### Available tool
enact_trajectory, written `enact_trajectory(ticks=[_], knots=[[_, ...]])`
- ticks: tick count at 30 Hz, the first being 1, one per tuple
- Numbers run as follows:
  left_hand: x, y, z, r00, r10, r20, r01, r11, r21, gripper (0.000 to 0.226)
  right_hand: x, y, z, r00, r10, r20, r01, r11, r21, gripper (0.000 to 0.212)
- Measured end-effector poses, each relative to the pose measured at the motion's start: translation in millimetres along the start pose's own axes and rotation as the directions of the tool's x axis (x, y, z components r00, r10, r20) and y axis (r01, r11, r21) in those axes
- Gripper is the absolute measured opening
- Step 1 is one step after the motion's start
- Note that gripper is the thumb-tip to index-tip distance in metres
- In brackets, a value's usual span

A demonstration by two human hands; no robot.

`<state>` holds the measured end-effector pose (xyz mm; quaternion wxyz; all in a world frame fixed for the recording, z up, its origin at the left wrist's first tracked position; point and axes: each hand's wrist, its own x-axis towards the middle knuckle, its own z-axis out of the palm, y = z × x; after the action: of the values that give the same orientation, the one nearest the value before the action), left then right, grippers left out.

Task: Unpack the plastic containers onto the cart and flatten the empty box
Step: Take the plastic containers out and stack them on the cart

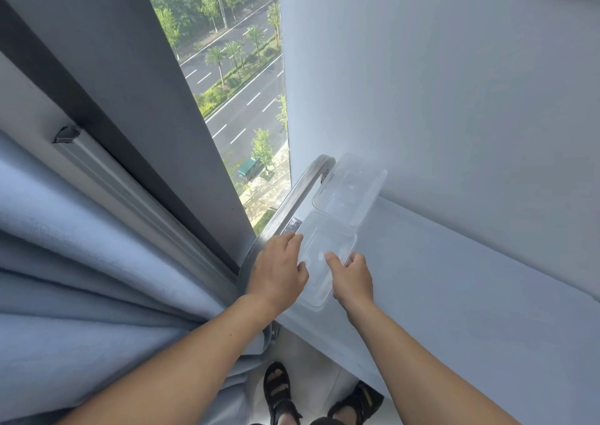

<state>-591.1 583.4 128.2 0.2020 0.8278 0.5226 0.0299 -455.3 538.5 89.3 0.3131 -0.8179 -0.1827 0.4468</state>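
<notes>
Two clear plastic containers lie end to end on a white cart top [454, 278]. The far container [352, 187] rests against the wall beside the metal handle. The near container [319, 246] sits between my hands. My left hand [279, 268] holds its left edge, thumb on the lid and fingers reaching to the far left corner. My right hand [352, 275] holds its right edge, thumb on the lid and fingers curled over the side. No cardboard box is in view.
A curved metal handle [293, 197] runs along the cart's left end. A grey-blue curtain [97, 278] hangs at the left beside a narrow window [240, 100]. A white wall [438, 83] stands right behind the cart. My sandalled feet [282, 392] stand on the floor below.
</notes>
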Motion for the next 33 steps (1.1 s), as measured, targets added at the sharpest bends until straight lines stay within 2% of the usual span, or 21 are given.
enact_trajectory(ticks=[3, 6, 10, 13, 17, 24, 28, 33], knots=[[1.5, 7.4, -8.5, 0.999, 0.045, -0.027, -0.044, 0.998, 0.051, 0.050, -5.5, -2.4, -14.8, 0.999, -0.040, -0.018, 0.040, 0.998, -0.041, 0.067], [6.8, 21.6, -17.2, 0.995, 0.104, -0.005, -0.103, 0.989, 0.104, 0.052, -14.0, -5.1, -37.3, 0.991, -0.115, -0.066, 0.108, 0.988, -0.106, 0.065], [14.6, 53.9, -23.0, 0.977, 0.200, 0.075, -0.209, 0.968, 0.140, 0.054, -33.0, 0.9, -77.9, 0.966, -0.217, -0.141, 0.176, 0.950, -0.259, 0.066], [14.4, 85.3, -22.0, 0.948, 0.273, 0.163, -0.298, 0.941, 0.163, 0.055, -50.5, 12.7, -115.7, 0.950, -0.256, -0.178, 0.172, 0.906, -0.387, 0.066], [1.4, 130.0, -19.1, 0.909, 0.340, 0.241, -0.386, 0.904, 0.183, 0.053, -74.1, 36.5, -170.2, 0.939, -0.274, -0.206, 0.149, 0.867, -0.475, 0.065], [-37.4, 221.8, -10.1, 0.848, 0.429, 0.311, -0.504, 0.834, 0.226, 0.059, -121.5, 98.8, -269.0, 0.924, -0.254, -0.285, 0.103, 0.885, -0.454, 0.066], [-77.1, 298.8, 10.8, 0.818, 0.485, 0.308, -0.555, 0.805, 0.209, 0.059, -155.6, 150.3, -334.9, 0.909, -0.264, -0.323, 0.099, 0.890, -0.446, 0.067], [-138.2, 401.7, 55.1, 0.738, 0.583, 0.340, -0.658, 0.734, 0.169, 0.060, -198.4, 218.0, -414.8, 0.883, -0.252, -0.395, 0.046, 0.886, -0.462, 0.063]])
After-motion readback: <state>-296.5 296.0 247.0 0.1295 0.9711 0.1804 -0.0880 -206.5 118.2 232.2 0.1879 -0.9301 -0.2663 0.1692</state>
